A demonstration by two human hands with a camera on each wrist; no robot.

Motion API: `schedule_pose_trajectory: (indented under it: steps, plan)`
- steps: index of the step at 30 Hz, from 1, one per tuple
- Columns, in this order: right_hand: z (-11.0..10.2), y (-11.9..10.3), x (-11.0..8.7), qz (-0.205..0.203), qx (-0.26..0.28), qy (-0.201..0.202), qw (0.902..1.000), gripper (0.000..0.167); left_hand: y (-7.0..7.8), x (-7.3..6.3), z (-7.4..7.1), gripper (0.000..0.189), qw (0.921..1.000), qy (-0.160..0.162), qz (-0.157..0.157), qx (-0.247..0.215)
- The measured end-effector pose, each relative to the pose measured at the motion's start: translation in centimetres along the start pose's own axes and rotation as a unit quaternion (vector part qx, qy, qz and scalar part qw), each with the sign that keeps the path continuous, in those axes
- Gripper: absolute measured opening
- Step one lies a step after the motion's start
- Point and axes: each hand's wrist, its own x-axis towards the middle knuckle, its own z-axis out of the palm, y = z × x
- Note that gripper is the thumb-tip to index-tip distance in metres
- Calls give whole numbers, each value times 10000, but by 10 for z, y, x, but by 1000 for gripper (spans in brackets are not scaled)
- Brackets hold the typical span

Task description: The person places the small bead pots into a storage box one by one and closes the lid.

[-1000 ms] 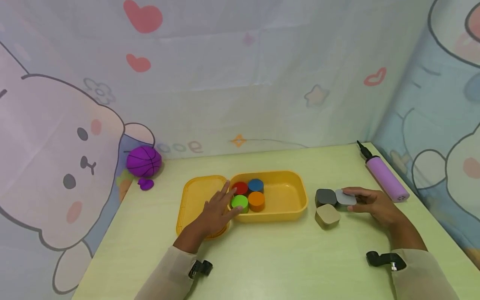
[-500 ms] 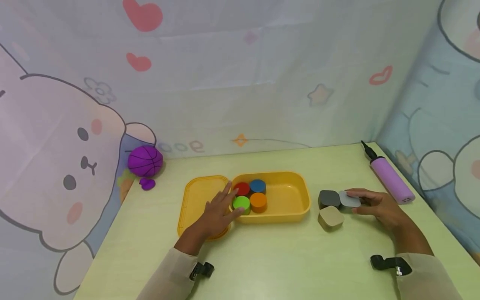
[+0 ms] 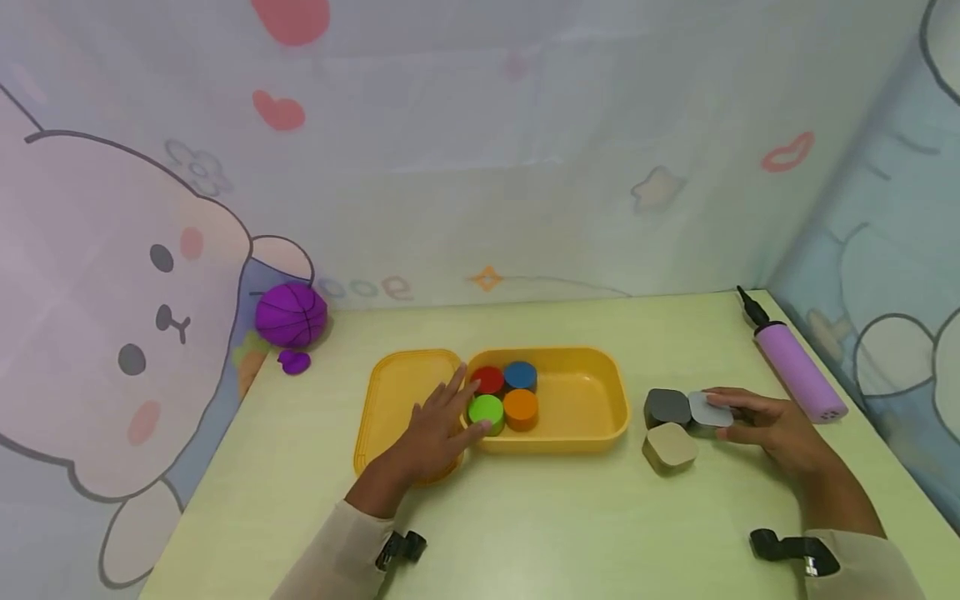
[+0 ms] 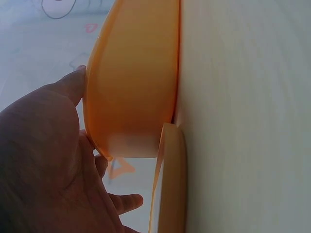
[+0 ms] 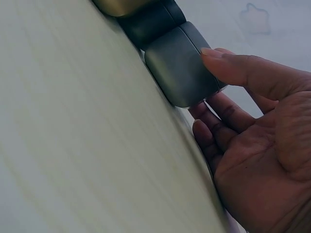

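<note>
At the left end of a yellow plastic box [image 3: 555,443], my left hand [image 3: 431,429] rests with fingers spread and touching the rim. Inside that end sit a red round piece [image 3: 489,380], a blue one [image 3: 521,375], a green one [image 3: 486,413] and an orange one [image 3: 521,408]. My right hand [image 3: 780,437] pinches a light grey rounded-square case [image 3: 708,410] between thumb and fingers. The right wrist view shows the thumb on the grey case's [image 5: 180,68] upper edge and the case at the table. Beside it stand a dark grey case [image 3: 667,408] and a beige case [image 3: 670,447].
A yellow lid [image 3: 405,392] lies left of the box, partly under my left hand. Farther left are a purple ball [image 3: 292,315] and a small purple duck [image 3: 294,362]. A purple hand pump [image 3: 801,371] lies to the right, near a printed cloth wall.
The head view has shifted slightly, so the things on the right appear farther right and lower. Both hands keep their places at the box and the light grey case.
</note>
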Motion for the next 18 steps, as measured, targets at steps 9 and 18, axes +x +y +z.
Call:
schedule_pose_trajectory:
  steps: [9, 18]
  plan:
    - [-3, -3, -6, 127, 26, 77, 9999, 48, 5, 4, -1, 78, 9999, 18, 52, 127]
    - [-2, 5, -2, 31, 285, 61, 9996, 47, -2, 3, 2, 79, 9999, 84, -9, 93]
